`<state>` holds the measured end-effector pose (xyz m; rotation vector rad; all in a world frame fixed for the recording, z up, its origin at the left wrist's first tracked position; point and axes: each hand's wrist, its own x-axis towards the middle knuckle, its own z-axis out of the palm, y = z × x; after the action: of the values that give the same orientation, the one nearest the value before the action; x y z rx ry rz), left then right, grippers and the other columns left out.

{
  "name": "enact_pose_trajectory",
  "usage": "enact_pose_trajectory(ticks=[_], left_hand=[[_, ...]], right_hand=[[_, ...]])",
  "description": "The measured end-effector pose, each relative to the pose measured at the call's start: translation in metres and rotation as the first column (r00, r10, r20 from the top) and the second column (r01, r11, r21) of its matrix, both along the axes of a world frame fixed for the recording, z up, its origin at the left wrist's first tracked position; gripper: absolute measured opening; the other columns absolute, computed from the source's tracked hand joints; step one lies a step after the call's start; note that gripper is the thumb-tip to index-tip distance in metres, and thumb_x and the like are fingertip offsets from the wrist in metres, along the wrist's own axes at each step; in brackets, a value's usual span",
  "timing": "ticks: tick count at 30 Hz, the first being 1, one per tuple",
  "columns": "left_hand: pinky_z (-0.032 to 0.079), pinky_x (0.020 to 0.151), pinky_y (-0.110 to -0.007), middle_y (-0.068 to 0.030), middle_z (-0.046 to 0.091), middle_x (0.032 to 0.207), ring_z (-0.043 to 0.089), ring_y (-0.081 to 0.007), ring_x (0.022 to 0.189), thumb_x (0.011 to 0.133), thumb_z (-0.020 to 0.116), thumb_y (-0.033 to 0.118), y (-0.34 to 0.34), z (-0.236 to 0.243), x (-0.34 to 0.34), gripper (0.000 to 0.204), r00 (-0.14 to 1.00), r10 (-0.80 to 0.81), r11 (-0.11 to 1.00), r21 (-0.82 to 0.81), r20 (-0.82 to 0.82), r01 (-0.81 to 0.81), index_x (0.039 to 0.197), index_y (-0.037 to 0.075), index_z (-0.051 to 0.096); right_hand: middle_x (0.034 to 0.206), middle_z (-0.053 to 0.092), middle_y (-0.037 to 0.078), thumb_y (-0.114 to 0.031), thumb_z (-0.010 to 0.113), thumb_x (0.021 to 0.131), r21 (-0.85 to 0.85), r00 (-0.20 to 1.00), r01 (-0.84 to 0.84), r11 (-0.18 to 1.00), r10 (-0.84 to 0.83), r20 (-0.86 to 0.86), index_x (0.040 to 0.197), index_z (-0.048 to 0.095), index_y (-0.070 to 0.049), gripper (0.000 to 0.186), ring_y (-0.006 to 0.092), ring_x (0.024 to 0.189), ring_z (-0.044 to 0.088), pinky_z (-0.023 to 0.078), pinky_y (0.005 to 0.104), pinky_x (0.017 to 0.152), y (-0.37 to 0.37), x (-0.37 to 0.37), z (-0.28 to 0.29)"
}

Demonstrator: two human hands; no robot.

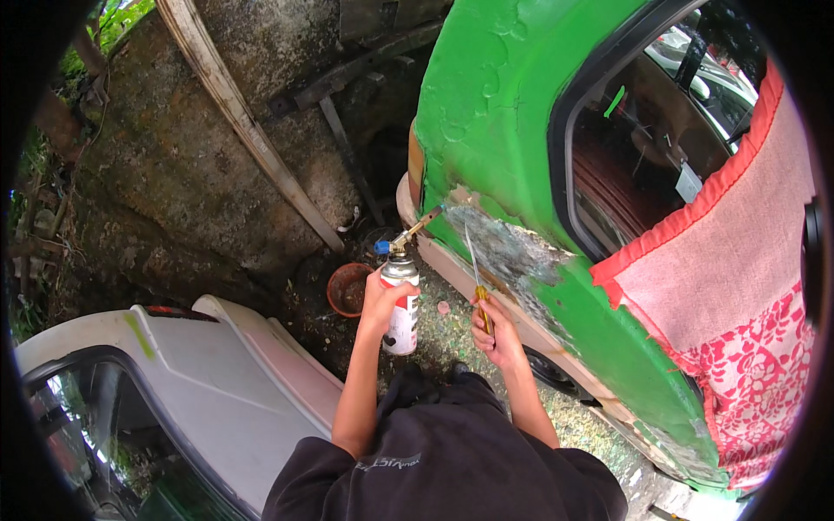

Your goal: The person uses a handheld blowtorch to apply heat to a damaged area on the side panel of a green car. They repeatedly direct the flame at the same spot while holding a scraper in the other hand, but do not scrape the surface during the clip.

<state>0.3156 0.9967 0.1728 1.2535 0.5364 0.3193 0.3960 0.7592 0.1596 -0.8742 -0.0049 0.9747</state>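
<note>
My left hand point(383, 304) grips a white and red gas canister point(402, 328) topped by a torch head point(416, 227) with a blue knob; its nozzle points up right, close beside the green car body point(486, 104). In my right hand point(493, 334) is a thin metal tool point(474, 256) with a yellow handle, probably a screwdriver or scraper, pointed at a rough grey patch point(521, 256) of scraped, peeling paint. Whether a flame is burning at the nozzle, I cannot tell.
A grey car point(200, 373) stands at lower left. An orange pot point(346, 291) sits on the ground between the vehicles. A long strip point(243, 122) leans by the stained wall point(148, 165). A pink patterned cloth point(730, 217) drapes over the green car's right side.
</note>
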Motion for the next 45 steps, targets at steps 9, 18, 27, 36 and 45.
enact_pose_trajectory(ticks=[9, 18, 27, 36, 45], left_hand=[[0.052, 0.072, -0.031, -0.0051, 0.071, 0.087, 0.065, -0.0143, 0.076, 0.067, 0.075, 0.002, -0.006, -0.018, -0.005, 0.032, 1.000, 0.013, 1.000, -0.010, -0.006, -0.013, 0.098, 0.002, 0.066], [0.052, 0.072, -0.031, -0.0047, 0.071, 0.087, 0.065, -0.0141, 0.076, 0.067, 0.075, 0.002, -0.007, -0.014, -0.002, 0.032, 1.000, 0.015, 1.000, -0.013, 0.024, -0.015, 0.097, 0.002, 0.066], [0.052, 0.074, -0.032, -0.0049, 0.070, 0.089, 0.065, -0.0144, 0.079, 0.065, 0.076, 0.002, -0.011, -0.025, -0.008, 0.036, 1.000, 0.019, 1.000, -0.024, -0.006, -0.019, 0.099, 0.002, 0.066], [0.052, 0.072, -0.032, -0.0052, 0.070, 0.088, 0.066, -0.0148, 0.077, 0.066, 0.075, 0.002, -0.010, -0.021, -0.005, 0.033, 0.999, 0.033, 0.999, 0.010, 0.021, -0.033, 0.098, 0.002, 0.066], [0.052, 0.072, -0.032, -0.0056, 0.071, 0.087, 0.066, -0.0150, 0.077, 0.067, 0.074, 0.001, -0.011, -0.023, -0.003, 0.032, 1.000, 0.029, 1.000, 0.010, 0.004, -0.029, 0.098, 0.001, 0.066]], right_hand=[[0.073, 0.043, -0.002, -0.027, 0.050, 0.107, 0.001, 1.000, -0.002, 1.000, 0.002, -0.004, 0.114, 0.053, -0.011, 0.018, 0.0021, 0.043, 0.030, 0.021, 0.0198, 0.037, 0.000, 0.000, -0.001], [0.073, 0.043, -0.003, -0.027, 0.050, 0.107, -0.001, 1.000, -0.002, 1.000, 0.002, -0.001, 0.114, 0.053, -0.011, 0.018, 0.0021, 0.043, 0.029, 0.020, 0.0201, 0.037, 0.001, 0.000, 0.001], [0.073, 0.043, -0.003, -0.027, 0.050, 0.107, 0.005, 1.000, -0.004, 1.000, 0.004, -0.010, 0.115, 0.054, -0.010, 0.019, 0.0022, 0.044, 0.030, 0.021, 0.0199, 0.037, 0.001, 0.001, -0.002], [0.073, 0.043, -0.003, -0.027, 0.051, 0.107, 0.014, 1.000, -0.005, 1.000, 0.006, -0.011, 0.115, 0.054, -0.010, 0.020, 0.0023, 0.044, 0.031, 0.021, 0.0200, 0.037, 0.001, 0.001, -0.001], [0.073, 0.043, -0.002, -0.028, 0.051, 0.106, -0.007, 1.000, 0.003, 1.000, -0.003, -0.013, 0.116, 0.054, -0.010, 0.020, 0.0024, 0.044, 0.030, 0.021, 0.0203, 0.037, 0.001, 0.000, -0.001]])
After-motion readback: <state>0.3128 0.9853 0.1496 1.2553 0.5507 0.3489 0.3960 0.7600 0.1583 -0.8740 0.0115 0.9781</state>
